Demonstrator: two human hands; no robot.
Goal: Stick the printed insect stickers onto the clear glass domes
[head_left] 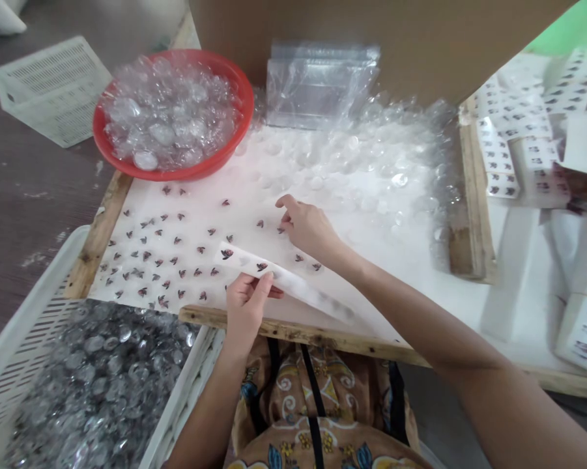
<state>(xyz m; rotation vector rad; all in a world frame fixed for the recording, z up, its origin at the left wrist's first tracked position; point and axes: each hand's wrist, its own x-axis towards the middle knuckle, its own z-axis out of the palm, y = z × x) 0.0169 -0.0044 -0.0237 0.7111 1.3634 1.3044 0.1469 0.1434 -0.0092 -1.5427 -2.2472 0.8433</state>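
Note:
My left hand [248,301] pinches a long white strip of stickers [293,281] between thumb and fingers, near the table's front edge. Small dark, winged motifs show at the strip's left end; its right end trails off blurred. My right hand [305,225] is lower over the white tabletop, index finger bent and apart from the other fingers, whose tips touch or hover by a dark sticker [280,230]. Across the table's left side lie many clear round pieces bearing such motifs [174,260]. Plain clear round pieces [352,156] spread behind and right of my right hand.
A red basin [210,168] heaped with clear pieces stands at the back left. Clear plastic boxes [317,91] lean against a brown cardboard panel [420,45]. A white crate [39,345] of clear pieces sits below left. Sticker sheets [584,326] lie at right beyond a wooden strip [473,195].

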